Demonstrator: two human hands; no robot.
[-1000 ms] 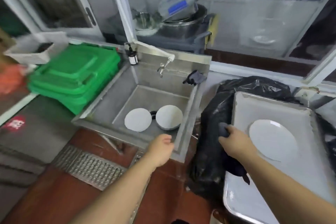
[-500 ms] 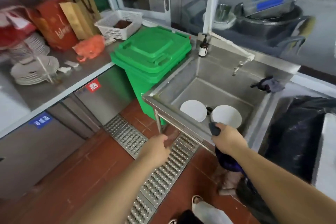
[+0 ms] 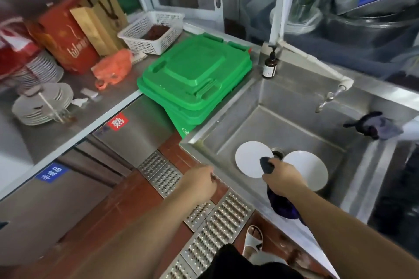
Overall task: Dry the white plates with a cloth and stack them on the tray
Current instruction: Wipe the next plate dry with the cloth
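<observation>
white plates lying flat in sink, flanking drain, awaiting drying. right hand hovering above drain, grip clenching dark cloth ready for wiping. left hand nearing sink's front rim, grip loosely curled, holding nothing.

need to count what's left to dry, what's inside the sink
Two white plates lie on the sink floor: the left plate and the right plate, with the drain between them. The right hand and its dark cloth cover part of each.

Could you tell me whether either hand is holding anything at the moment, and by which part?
The right hand grips the dark cloth around its upper part, the rest hanging below. The left hand holds nothing visible.
</observation>
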